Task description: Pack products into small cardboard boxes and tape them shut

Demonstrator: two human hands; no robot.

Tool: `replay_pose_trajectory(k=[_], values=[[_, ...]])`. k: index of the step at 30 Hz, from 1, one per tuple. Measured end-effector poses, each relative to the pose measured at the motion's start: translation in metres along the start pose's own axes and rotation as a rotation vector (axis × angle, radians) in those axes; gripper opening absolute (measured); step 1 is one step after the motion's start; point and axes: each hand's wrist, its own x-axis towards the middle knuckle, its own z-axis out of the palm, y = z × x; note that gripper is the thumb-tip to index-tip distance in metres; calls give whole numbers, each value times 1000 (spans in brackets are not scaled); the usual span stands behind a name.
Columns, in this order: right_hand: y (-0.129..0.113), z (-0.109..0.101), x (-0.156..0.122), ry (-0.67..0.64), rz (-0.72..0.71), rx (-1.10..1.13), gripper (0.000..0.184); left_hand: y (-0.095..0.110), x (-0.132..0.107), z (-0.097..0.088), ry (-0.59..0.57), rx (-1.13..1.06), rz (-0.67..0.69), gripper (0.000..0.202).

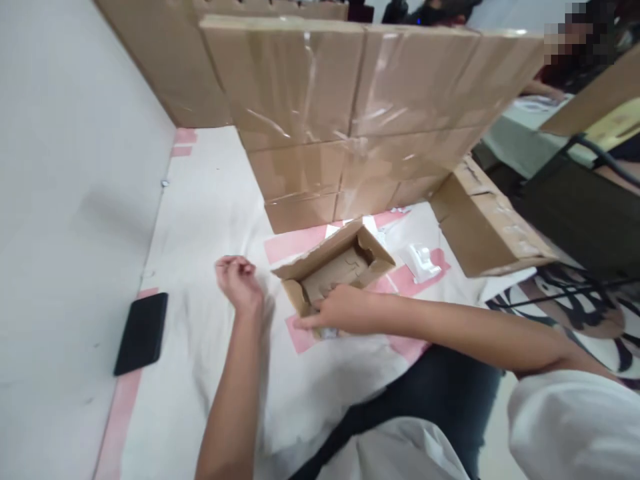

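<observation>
My right hand reaches across the near side of a small open cardboard box. Its fingers grip the near wall, some curled over the edge and one stretched along the outside. The box is tilted, and I see brown cardboard with a cut outline inside it. To the left of the box, my left hand is raised a little above the white cloth, fingers curled in. Whether anything is between those fingers is too blurred to tell.
A tall taped cardboard wall stands behind the box. A clear plastic packet lies on the cloth at right, near an open carton. A black phone-like slab rests by the white wall at left. Another person sits beyond.
</observation>
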Motion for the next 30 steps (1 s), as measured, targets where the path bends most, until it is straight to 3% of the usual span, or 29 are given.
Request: replay_pose_trajectory(k=[2,3,4,6,9,12,14,18,21,23,24,26,28,30], values=[[3,26,-19,164,81,-34,74,18,-18,8,47,4,153,17],[2,37,-29,299,130,-46,70,29,-28,11,8,48,233,16],[0,47,-40,425,178,-43,64,39,-38,14,-85,136,310,14],[-7,66,-59,566,246,14,50,55,-52,22,-402,422,453,5],[-16,93,-75,522,333,124,55,67,-56,43,-863,885,558,15],[-22,108,-75,401,467,231,67,61,-44,67,-1110,1172,557,28],[-24,110,-74,321,525,283,62,54,-38,78,-1226,1283,531,32],[-22,104,-85,280,507,283,35,46,-39,79,-1287,1367,461,45],[-10,91,-110,323,275,580,25,49,-49,74,-1295,1401,487,52],[1,75,-133,455,100,876,25,53,-56,71,-1290,1429,528,54],[7,65,-143,570,78,995,28,56,-59,70,-1284,1435,547,53],[19,44,-159,848,168,1104,35,59,-65,68,-1285,1417,584,51],[32,24,-164,1039,293,1019,37,61,-73,64,-1296,1361,639,48],[44,7,-155,993,320,815,32,59,-83,58,-1298,1277,741,44]])
